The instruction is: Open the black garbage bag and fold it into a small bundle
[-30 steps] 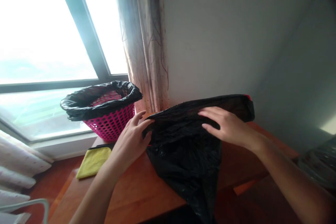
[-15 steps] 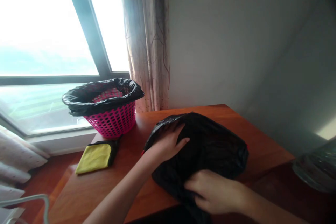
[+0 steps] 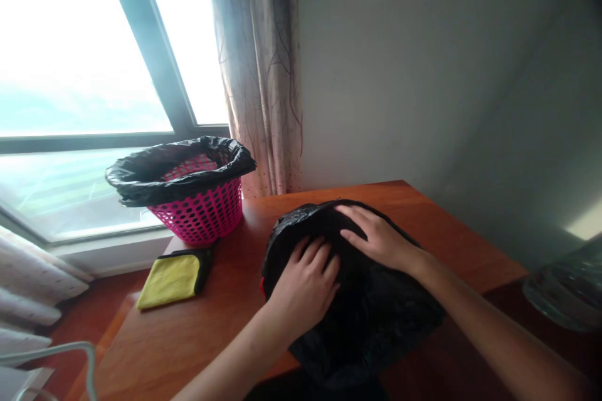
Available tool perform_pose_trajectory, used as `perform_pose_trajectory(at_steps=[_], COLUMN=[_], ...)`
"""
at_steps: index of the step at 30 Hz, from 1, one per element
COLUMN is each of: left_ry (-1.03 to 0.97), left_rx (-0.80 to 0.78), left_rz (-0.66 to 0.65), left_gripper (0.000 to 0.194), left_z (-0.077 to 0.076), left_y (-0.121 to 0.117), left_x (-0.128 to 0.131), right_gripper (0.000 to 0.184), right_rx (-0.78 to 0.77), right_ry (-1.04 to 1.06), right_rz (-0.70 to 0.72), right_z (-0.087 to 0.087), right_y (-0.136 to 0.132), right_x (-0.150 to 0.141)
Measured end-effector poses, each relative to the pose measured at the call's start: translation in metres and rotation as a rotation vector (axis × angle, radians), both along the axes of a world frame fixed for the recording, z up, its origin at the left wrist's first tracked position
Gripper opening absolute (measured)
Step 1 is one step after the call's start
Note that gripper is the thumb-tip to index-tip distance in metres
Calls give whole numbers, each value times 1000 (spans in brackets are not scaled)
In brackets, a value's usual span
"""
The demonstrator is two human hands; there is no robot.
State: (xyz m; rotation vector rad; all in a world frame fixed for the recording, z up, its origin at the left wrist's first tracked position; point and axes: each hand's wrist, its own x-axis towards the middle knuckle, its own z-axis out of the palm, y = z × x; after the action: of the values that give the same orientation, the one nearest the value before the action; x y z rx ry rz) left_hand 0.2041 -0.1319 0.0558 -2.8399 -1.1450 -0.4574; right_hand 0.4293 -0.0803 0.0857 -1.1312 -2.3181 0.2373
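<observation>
A crumpled black plastic bag [image 3: 376,319] lies on the wooden table [image 3: 211,319], part of it hanging over the near edge. My left hand [image 3: 305,285] rests flat on the bag's left side, fingers stretched out. My right hand [image 3: 376,238] lies flat on the bag's top, fingers extended toward the left. Both palms press on the bag without gripping it.
A pink perforated basket [image 3: 202,213] lined with a black bag stands at the table's far left. A yellow cloth [image 3: 169,279] lies in front of it. A curtain [image 3: 258,69], a window [image 3: 79,75] and a wall stand behind. A shiny object [image 3: 564,288] shows at the right edge.
The bag was held up spread between both hands, then came down onto the table. My right hand moved from the near edge of the bag up onto its top; my left hand slid nearer.
</observation>
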Motion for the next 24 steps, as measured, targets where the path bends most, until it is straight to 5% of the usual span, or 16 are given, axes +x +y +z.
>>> perform_pose_trajectory(at_steps=[6, 12, 18, 24], left_ry=[178, 190, 125, 70], left_rx=[-138, -128, -179, -145], left_rz=[41, 123, 155, 163], left_gripper=[79, 89, 92, 86], left_z=[-45, -61, -58, -60], left_y=[-24, -19, -12, -8], left_x=[-6, -20, -24, -22], right_gripper=[65, 37, 35, 36], right_rx=[-191, -262, -121, 92], right_ry=[-80, -148, -147, -126], right_rz=[-105, -56, -85, 13], right_z=[-60, -97, -82, -52], right_y=[99, 143, 128, 64], right_x=[-4, -19, -9, 7])
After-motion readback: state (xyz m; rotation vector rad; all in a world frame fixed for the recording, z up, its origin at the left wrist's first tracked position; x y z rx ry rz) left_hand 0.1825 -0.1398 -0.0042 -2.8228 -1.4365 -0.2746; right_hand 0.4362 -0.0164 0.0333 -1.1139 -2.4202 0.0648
